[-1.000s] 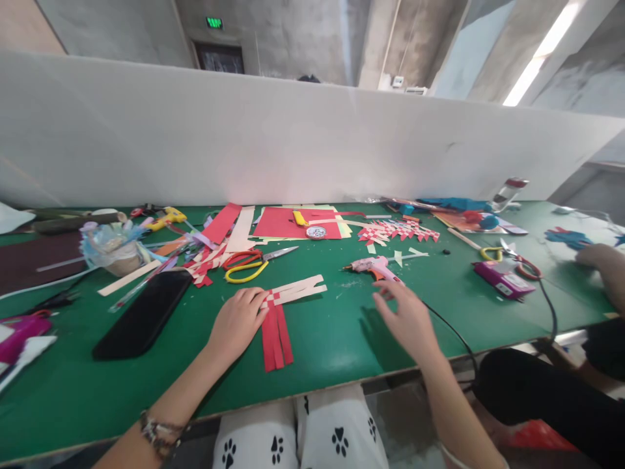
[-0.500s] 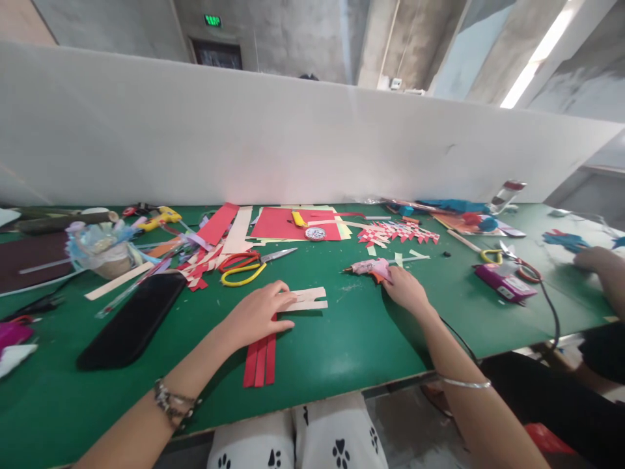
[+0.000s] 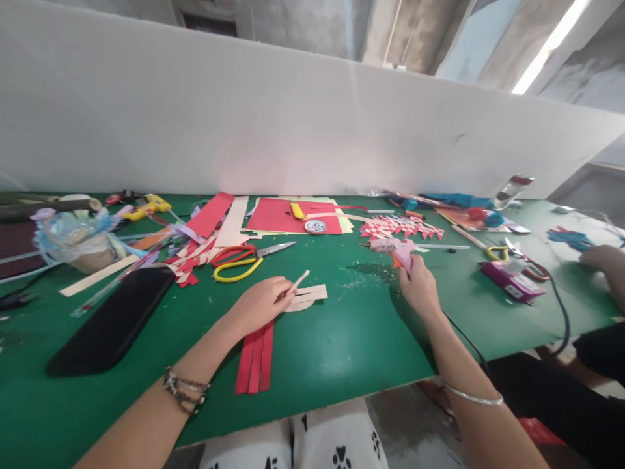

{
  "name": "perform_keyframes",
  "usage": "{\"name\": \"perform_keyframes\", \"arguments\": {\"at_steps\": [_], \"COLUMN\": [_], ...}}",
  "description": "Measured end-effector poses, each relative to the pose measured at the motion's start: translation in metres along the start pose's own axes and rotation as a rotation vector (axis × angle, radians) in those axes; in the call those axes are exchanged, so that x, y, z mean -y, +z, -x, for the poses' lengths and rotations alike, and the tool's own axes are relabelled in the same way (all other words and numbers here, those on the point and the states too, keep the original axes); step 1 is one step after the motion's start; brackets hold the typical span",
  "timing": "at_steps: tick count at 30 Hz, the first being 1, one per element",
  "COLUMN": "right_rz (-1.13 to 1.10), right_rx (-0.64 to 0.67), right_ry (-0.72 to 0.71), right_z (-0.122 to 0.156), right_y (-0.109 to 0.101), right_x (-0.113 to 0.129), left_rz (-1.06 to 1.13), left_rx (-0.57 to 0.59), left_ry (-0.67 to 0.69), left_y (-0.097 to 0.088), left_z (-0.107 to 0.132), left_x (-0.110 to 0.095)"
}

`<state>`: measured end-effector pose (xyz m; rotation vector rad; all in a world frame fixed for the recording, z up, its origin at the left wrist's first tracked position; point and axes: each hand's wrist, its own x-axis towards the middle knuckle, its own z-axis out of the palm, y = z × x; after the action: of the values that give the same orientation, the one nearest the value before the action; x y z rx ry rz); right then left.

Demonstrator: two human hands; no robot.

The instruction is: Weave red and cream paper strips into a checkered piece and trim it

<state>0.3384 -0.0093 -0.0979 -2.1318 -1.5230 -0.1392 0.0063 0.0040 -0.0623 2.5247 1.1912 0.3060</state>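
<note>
My left hand (image 3: 263, 299) pinches the raised end of a cream paper strip (image 3: 301, 280). Other cream strips (image 3: 312, 294) lie flat beside it, and red paper strips (image 3: 254, 361) run from under the hand toward the table's near edge; where they cross is hidden by my fingers. In my right hand (image 3: 418, 286) is a pink hot glue gun (image 3: 393, 247), lifted above the green table with its nozzle pointing left. A glue stick (image 3: 444, 247) sticks out of its back. Scissors (image 3: 239, 264) with red and yellow handles lie beyond my left hand.
A black case (image 3: 114, 319) lies at the left, near a blue paper-decorated pot (image 3: 78, 241). Red card sheets (image 3: 273, 215), woven red-and-white paper (image 3: 405, 227) and a purple box (image 3: 512, 281) sit farther back. Another person's hand (image 3: 603, 260) is at the right. A white partition (image 3: 312, 130) stands behind.
My right hand has raised the glue gun off the table. My left hand has closed on one cream strip and lifted its end. The view has tilted down slightly.
</note>
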Motion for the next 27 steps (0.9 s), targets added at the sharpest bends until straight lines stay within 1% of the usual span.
{"name": "perform_keyframes", "arguments": {"at_steps": [2, 5, 9, 12, 14, 16, 18, 23, 27], "right_rz": [-0.005, -0.013, -0.018, -0.015, -0.017, -0.017, -0.016, -0.01, 0.004], "right_rx": [-0.002, -0.005, -0.022, -0.015, -0.016, -0.019, -0.017, -0.037, -0.043], "right_ry": [0.004, -0.003, -0.023, -0.026, -0.028, -0.028, -0.031, -0.039, -0.052], "right_z": [0.001, 0.002, 0.002, 0.003, 0.004, 0.004, 0.004, 0.004, 0.005], "right_y": [0.0, 0.0, 0.0, -0.001, -0.002, -0.003, -0.004, -0.005, -0.005], "right_x": [0.0, 0.0, 0.001, 0.003, 0.003, 0.004, 0.004, 0.004, 0.004], "left_rz": [0.013, 0.003, 0.032, 0.068, 0.114, 0.185, 0.252, 0.274, 0.325], "left_rx": [0.022, 0.063, 0.052, 0.025, 0.018, 0.038, 0.075, 0.169, 0.178], "left_ry": [-0.014, 0.001, -0.008, -0.01, -0.039, -0.062, -0.05, -0.029, -0.028], "left_y": [0.0, 0.002, 0.004, 0.003, 0.001, 0.0, -0.001, 0.0, -0.004], "left_z": [0.0, -0.001, -0.002, -0.002, -0.002, -0.002, -0.002, -0.003, -0.003], "left_x": [0.001, 0.0, -0.001, 0.002, 0.004, 0.007, 0.01, 0.013, 0.015]}}
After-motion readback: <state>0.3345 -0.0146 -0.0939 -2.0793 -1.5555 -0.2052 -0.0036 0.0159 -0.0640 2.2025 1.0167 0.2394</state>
